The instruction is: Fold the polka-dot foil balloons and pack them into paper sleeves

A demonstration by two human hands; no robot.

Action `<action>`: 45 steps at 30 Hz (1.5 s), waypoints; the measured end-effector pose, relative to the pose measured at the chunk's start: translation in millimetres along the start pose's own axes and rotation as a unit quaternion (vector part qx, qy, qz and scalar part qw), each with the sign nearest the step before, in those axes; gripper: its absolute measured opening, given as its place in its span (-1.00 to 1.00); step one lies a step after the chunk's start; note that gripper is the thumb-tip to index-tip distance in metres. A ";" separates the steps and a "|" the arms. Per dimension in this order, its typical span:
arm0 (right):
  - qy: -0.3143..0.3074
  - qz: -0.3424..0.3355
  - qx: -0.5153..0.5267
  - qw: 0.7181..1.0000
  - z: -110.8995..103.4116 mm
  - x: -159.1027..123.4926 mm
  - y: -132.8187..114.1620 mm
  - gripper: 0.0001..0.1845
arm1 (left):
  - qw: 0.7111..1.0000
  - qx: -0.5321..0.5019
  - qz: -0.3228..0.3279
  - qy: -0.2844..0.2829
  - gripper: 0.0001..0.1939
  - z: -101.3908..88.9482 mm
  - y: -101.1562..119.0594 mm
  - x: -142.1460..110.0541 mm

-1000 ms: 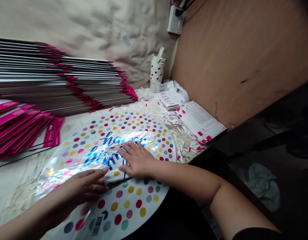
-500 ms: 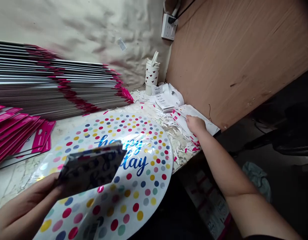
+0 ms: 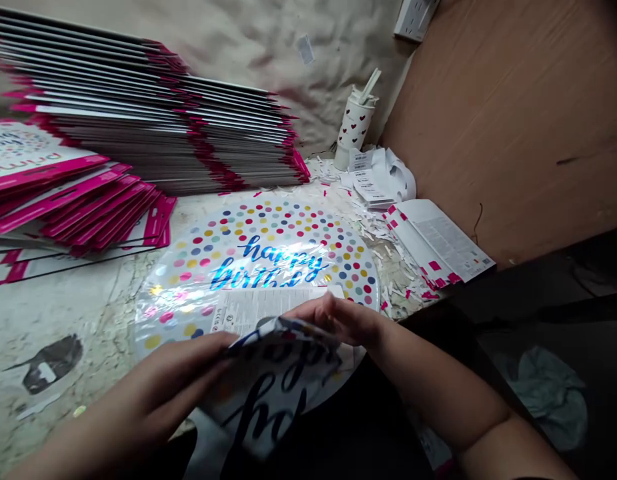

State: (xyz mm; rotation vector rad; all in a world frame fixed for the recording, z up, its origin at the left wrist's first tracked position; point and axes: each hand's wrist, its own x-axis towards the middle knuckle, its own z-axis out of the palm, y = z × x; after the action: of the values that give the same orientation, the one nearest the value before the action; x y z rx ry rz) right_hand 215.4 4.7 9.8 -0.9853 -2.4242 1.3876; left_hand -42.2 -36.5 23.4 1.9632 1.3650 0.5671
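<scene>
My left hand [image 3: 188,373] is closed on the edge of a folded foil balloon [image 3: 268,400], white with dark blue lettering. The balloon hangs partly unfolded and is blurred. On its right side is my right hand [image 3: 343,320], fingers bent round a white printed card [image 3: 258,307] that shows behind the folded foil. Exactly how those fingers grip is partly hidden. Beneath both hands a round, flat "happy birthday" foil balloon [image 3: 268,220] with coloured dots lies on the table.
A tall stack of pink-edged packets [image 3: 138,133] leans along the wall, with looser packets [image 3: 98,207] in front. At right are a stack of printed cards [image 3: 443,240], paper labels [image 3: 373,180], scattered paper scraps [image 3: 383,247] and a heart-patterned cup [image 3: 355,123]. A dark scrap [image 3: 53,363] lies at left.
My right hand has come left from the card stack to the folded balloon, bringing a printed card. My left hand has moved right, and the folded balloon now opens downward. The view has shifted left.
</scene>
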 end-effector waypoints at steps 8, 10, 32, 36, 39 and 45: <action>0.231 0.190 0.270 0.915 -30.7 -34.8 66.5 -0.56 | 0.945 0.298 0.128 -0.028 -0.32 35.7 -52.7 3.0; 0.315 0.217 0.257 0.888 -37.1 -46.0 83.4 -0.55 | 0.920 0.377 0.107 -0.008 -0.29 39.8 -52.2 -12.3; 0.233 0.208 0.187 0.931 -14.8 -50.1 51.6 -0.71 | 0.904 0.221 0.362 -0.041 -0.81 57.6 10.2 100.2; 0.133 0.184 0.257 0.939 -29.1 -36.1 57.0 -0.61 | 0.898 0.235 0.367 -0.068 -0.85 61.6 13.0 97.2; 0.141 0.184 0.352 0.907 -33.8 -29.5 51.8 -0.59 | 0.904 0.239 0.345 -0.079 -0.87 62.0 13.0 95.0; 0.194 0.174 0.271 0.927 -35.1 -13.7 34.2 -0.82 | 0.909 0.261 0.320 -0.049 -0.88 55.9 13.1 95.3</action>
State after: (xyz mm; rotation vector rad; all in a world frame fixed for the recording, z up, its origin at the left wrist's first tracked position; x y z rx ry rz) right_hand 257.5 32.6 3.3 -1.4023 -1.5072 1.6475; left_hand 38.3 34.0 -7.3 2.8679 0.8301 0.3970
